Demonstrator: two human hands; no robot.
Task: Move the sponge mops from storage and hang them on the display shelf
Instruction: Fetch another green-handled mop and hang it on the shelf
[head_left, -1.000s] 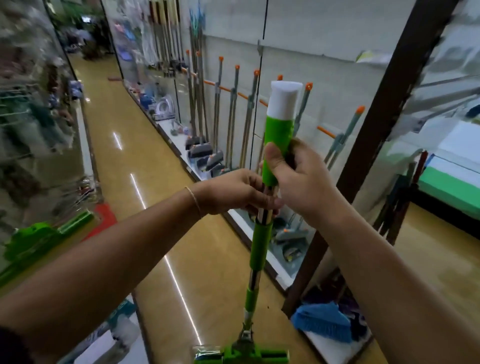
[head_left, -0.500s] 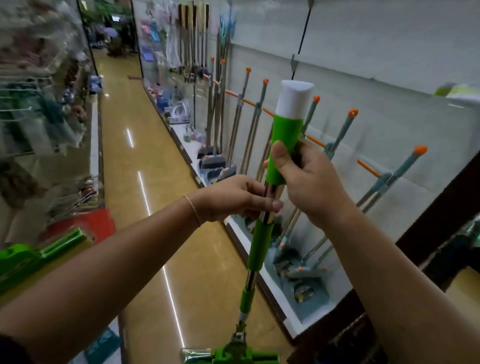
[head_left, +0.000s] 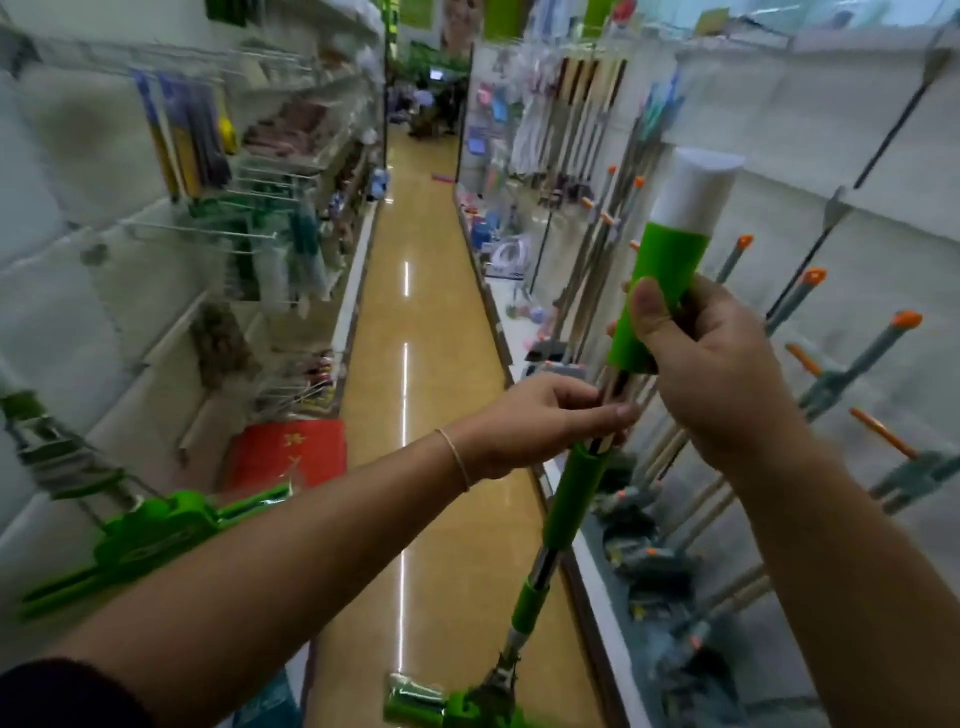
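Note:
I hold a green sponge mop (head_left: 575, 504) upright in front of me, its roller head (head_left: 441, 709) near the floor at the bottom edge. My right hand (head_left: 711, 374) grips the green top grip below its white cap (head_left: 693, 189). My left hand (head_left: 545, 421) pinches the metal shaft just under that grip. The white display shelf wall (head_left: 857, 218) stands to the right, with orange-tipped hooks (head_left: 878, 431) sticking out. Grey mops with orange caps (head_left: 841, 369) hang there. Another green sponge mop (head_left: 150, 535) lies tilted at the lower left.
A shiny tan aisle floor (head_left: 405, 364) runs straight ahead between two shelf rows. The left shelves (head_left: 249, 218) carry hanging goods on wire pegs, with a red item (head_left: 285, 457) at their foot. Brooms and mops (head_left: 576, 119) hang farther along the right side. People sit at the far end.
My view has swung left, down the aisle. The mop stays upright in both hands, and my right hand has lifted slightly away from the left.

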